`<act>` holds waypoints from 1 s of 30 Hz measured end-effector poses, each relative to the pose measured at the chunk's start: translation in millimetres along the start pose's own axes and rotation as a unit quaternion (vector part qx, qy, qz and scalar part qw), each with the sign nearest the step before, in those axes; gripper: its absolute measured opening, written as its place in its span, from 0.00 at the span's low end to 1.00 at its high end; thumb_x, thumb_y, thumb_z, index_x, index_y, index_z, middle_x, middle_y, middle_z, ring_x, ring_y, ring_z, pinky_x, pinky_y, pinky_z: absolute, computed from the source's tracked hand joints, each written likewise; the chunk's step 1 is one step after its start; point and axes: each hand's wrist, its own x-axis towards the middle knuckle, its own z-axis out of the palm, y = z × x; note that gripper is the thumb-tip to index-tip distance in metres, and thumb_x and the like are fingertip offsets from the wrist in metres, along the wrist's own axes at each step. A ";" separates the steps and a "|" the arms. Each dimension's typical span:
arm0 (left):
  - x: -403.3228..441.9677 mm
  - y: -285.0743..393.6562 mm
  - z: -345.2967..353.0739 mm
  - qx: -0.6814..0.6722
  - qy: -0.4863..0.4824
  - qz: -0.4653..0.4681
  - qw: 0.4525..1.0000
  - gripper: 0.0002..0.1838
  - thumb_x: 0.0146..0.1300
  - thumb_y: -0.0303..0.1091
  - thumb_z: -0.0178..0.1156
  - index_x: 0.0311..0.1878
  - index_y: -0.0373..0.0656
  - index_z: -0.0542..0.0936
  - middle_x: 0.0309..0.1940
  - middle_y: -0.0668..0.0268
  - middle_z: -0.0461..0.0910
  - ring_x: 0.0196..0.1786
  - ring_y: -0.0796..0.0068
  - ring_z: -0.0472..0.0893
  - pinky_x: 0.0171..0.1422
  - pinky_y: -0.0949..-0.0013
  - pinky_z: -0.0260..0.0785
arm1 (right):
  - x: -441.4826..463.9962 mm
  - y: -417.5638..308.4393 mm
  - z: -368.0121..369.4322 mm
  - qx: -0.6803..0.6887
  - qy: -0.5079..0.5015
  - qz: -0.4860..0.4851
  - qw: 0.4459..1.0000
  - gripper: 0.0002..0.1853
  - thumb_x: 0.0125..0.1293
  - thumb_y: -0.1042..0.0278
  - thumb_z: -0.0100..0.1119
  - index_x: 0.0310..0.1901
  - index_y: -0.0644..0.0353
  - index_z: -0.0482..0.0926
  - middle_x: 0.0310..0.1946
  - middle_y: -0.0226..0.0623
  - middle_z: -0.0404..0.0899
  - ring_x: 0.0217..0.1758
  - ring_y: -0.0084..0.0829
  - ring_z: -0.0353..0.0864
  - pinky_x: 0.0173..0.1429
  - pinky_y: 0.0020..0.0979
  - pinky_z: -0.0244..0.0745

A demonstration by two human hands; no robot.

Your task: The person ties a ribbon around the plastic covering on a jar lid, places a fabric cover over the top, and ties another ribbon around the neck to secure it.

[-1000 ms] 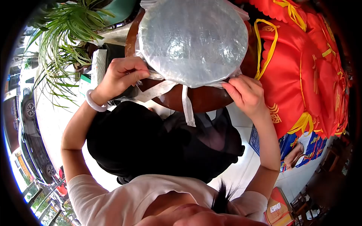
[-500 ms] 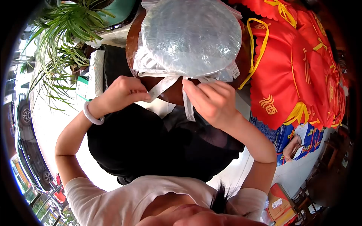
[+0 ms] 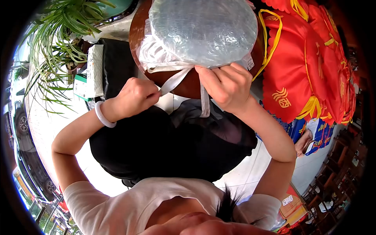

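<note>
A large round bundle in clear plastic point(image 3: 203, 31) lies on a round brown wooden stool point(image 3: 182, 89). My left hand point(image 3: 139, 96) is closed on one end of a white ribbon point(image 3: 174, 81), drawn down and left from the bundle's near edge. At that edge my right hand point(image 3: 227, 84) pinches the ribbon near its knot, thumb and index finger together. A second ribbon tail point(image 3: 204, 100) hangs loose below my right hand. More white straps point(image 3: 154, 55) are bunched at the bundle's left side, partly under the plastic.
Red cloth bags with yellow ties point(image 3: 291, 70) are heaped at the right, above blue printed packages point(image 3: 323, 135). Green spider plants point(image 3: 64, 23), a black box point(image 3: 117, 64) and a white packet point(image 3: 94, 70) stand at the left. A cardboard box point(image 3: 293, 209) is at lower right.
My right hand has moved inward from the bundle's right edge to the ribbon at its middle. My left hand has let go of the edge and now pulls a ribbon end down.
</note>
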 end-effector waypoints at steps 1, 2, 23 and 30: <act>-3.0 -3.3 0.5 -0.001 0.002 0.001 1.000 0.06 0.50 0.27 0.59 0.21 0.35 0.76 0.18 0.58 0.74 0.23 0.57 0.75 0.27 0.61 0.67 | -0.2 0.4 0.8 -0.001 -0.002 -0.001 1.000 0.11 0.42 0.78 0.62 0.32 0.59 0.81 0.14 0.25 0.73 0.15 0.22 0.70 0.22 0.22 0.59; -7.0 -6.8 0.4 -0.008 -0.031 -0.004 0.999 0.06 0.49 0.27 0.59 0.21 0.35 0.76 0.18 0.57 0.74 0.23 0.57 0.75 0.28 0.61 0.67 | -0.3 1.2 2.5 -0.005 0.011 -0.006 1.000 0.11 0.42 0.78 0.63 0.31 0.59 0.81 0.13 0.24 0.73 0.15 0.22 0.70 0.22 0.22 0.59; 17.6 6.2 -48.1 -0.148 0.063 -0.060 0.985 0.19 0.52 0.25 0.65 0.49 0.34 0.75 0.26 0.72 0.74 0.25 0.88 0.70 0.29 0.82 0.64 | -28.8 11.3 -60.4 0.228 -0.024 0.309 0.923 0.18 0.46 0.78 0.68 0.42 0.62 0.76 0.41 0.34 0.73 0.22 0.19 0.68 0.29 0.21 0.66; 30.9 11.6 -46.9 -0.446 0.034 -0.273 0.852 0.09 0.56 0.26 0.62 0.38 0.33 0.76 0.26 0.67 0.76 0.24 0.83 0.74 0.27 0.79 0.69 | -32.3 5.2 -45.5 0.307 -0.024 0.424 0.852 0.10 0.52 0.77 0.63 0.36 0.66 0.74 0.33 0.34 0.75 0.21 0.18 0.69 0.25 0.19 0.64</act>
